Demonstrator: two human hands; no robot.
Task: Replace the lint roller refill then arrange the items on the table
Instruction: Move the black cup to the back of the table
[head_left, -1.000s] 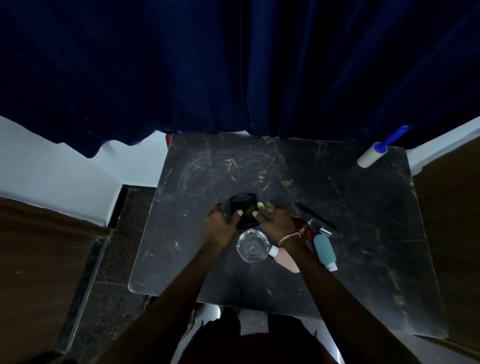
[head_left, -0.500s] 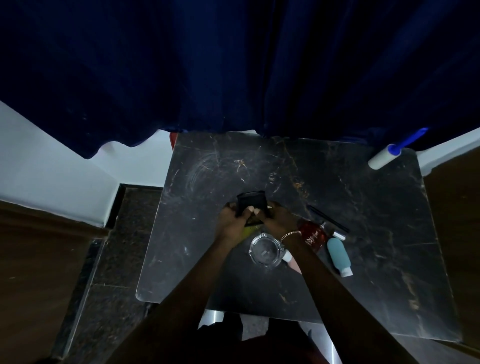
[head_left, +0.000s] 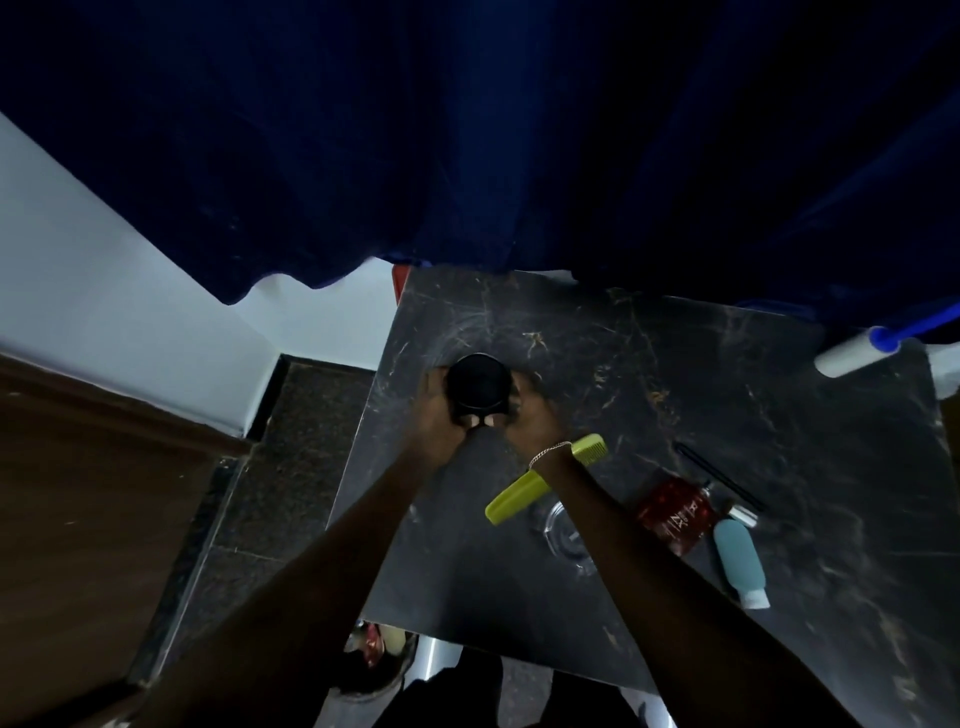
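Note:
Both my hands hold a round black container (head_left: 478, 387) over the far left part of the dark marble table (head_left: 675, 374). My left hand (head_left: 439, 421) wraps its left side and my right hand (head_left: 532, 415) its right side, thumbs meeting below it. A yellow-green comb (head_left: 519, 493) lies on the table under my right wrist. The lint roller (head_left: 857, 351), white roll with a blue handle, rests at the table's far right corner.
A clear glass ashtray (head_left: 563, 532) sits partly under my right forearm. To its right lie a red perfume bottle (head_left: 675, 514), a teal travel bottle (head_left: 740, 564) and a thin black stick (head_left: 719, 475). A dark blue curtain (head_left: 467, 130) hangs behind the table.
Both hands have carried the black container away from me toward the far left of the table. The comb, earlier under my hands, now lies uncovered.

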